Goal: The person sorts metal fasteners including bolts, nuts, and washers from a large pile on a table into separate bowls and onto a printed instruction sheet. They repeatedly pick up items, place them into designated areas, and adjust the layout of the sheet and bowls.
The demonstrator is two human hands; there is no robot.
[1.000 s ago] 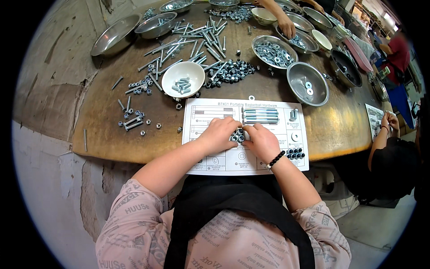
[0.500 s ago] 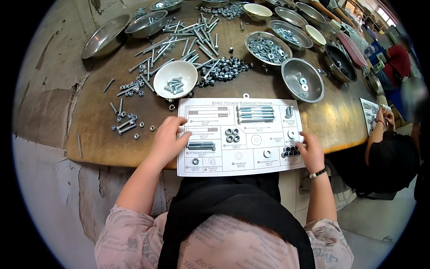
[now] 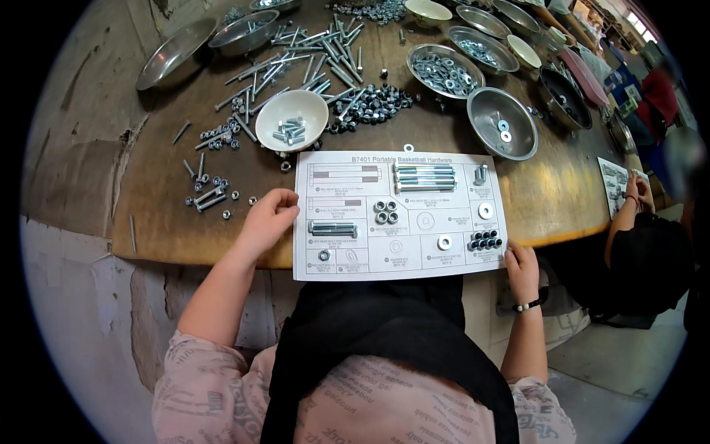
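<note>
While the printed sheet [image 3: 403, 271] lies on the counter [image 3: 174, 222] with its lower edge past the front, both hands are stationed at its sides. The left hand [image 3: 271, 220] is at the left edge, thumb and forefinger drawn near each other; whether they pinch the paper cannot be determined. The right hand [image 3: 523, 268] is at the lower right edge, fingers bent inward; its grip likewise cannot be confirmed. Noted on the sheet: long silver bolts [image 3: 425, 178] at the top, four nuts [image 3: 386, 212] grouped near the middle, darker bolts [image 3: 332, 230] at left, and dark-topped nuts [image 3: 484, 240] at lower right. Beyond the sheet stands a white bowl [image 3: 279, 103] containing short bolts [image 3: 290, 132].
</note>
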